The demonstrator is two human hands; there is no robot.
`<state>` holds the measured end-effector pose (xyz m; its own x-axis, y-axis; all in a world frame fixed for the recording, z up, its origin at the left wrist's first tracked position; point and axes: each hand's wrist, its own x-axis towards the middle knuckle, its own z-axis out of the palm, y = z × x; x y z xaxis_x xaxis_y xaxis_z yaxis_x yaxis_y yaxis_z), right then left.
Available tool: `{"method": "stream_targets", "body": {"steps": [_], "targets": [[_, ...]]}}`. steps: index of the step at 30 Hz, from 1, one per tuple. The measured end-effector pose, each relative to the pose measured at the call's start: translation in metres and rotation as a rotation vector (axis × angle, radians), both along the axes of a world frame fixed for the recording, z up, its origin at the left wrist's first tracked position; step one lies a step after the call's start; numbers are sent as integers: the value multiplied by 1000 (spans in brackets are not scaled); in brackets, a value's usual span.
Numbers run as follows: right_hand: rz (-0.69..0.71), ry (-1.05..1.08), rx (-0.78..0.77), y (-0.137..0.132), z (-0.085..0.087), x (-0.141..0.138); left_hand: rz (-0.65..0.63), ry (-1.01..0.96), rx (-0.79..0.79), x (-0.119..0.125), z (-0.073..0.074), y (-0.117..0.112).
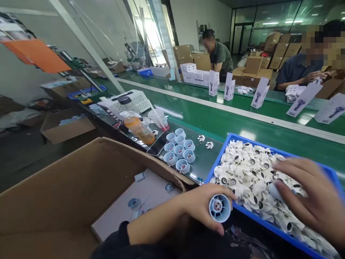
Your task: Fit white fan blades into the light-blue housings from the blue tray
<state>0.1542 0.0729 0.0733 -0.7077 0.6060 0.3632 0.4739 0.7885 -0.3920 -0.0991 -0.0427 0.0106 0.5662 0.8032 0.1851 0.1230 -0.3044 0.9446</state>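
While my left hand [202,205] grips a blue housing [219,208], my right hand [312,196] spreads over white fan wheels [250,176]

At five o'clock, my left thumb and fingers curl around the sides of the housing, a short tube with ribs and a hub inside. Held this way, its open end faces me uncovered, seemingly so I can see into it.

My right hand, at four o'clock, is blurred, its thumb and fingers parted. It reaches over a blue tray [269,225]; I cannot tell whether it touches anything there. The tray sits close to me, probably for easy reach, and its raised rim keeps the heaped wheels together.

At the centre, similar blue cups [179,151] stand in a tight cluster, open ends up, showing the parts inside; packed closely, they take little bench space. Two loose fan wheels [209,145] lie just beside them, at two o'clock from the cluster. At ten o'clock from it is a bottle [138,127] of orange liquid.

At eight o'clock, an open carton [72,183] holds a few more blue pieces [134,203]. Across a green belt [194,111], white printed boxes [260,92] stand in a row from two to three o'clock, spaced apart, with two people working beyond.
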Motion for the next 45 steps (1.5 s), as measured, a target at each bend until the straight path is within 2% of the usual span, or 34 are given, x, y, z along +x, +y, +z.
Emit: {"method": "stream_targets", "body": {"steps": [3, 6, 8, 10, 12, 15, 20, 28, 31, 36, 41, 45], "targets": [[0, -347, -84, 31, -11, -90, 62, -200, -48, 12, -22, 12], [-35, -637, -148, 73, -33, -183, 91, -363, -53, 21, -34, 18], [-53, -790, -178, 93, -47, -224, 116, -388, -33, 19, -37, 18], [-48, -915, -210, 104, -57, -242, 145, -383, -7, 13, -37, 14], [-40, -991, -217, 107, -63, -245, 167, -402, -7, 5, -35, 11], [-35, -997, -167, 108, -66, -236, 199, -461, -98, -3, -33, 10], [-23, -1003, -139, 113, -65, -230, 188, -545, -225, -3, -35, 15], [-39, -882, -134, 116, -66, -259, 190, -592, -291, -3, -40, 16], [-99, -901, -166, 110, -70, -269, 280, -599, -317, -3, -40, 16], [-273, -896, -205, 106, -70, -266, 569, -621, -257, -8, -40, 16], [-346, -871, -271, 102, -66, -254, 684, -518, -133, -17, -35, 16], [-276, -784, -290, 94, -53, -244, 691, -370, -63, -30, -25, 12]]}}
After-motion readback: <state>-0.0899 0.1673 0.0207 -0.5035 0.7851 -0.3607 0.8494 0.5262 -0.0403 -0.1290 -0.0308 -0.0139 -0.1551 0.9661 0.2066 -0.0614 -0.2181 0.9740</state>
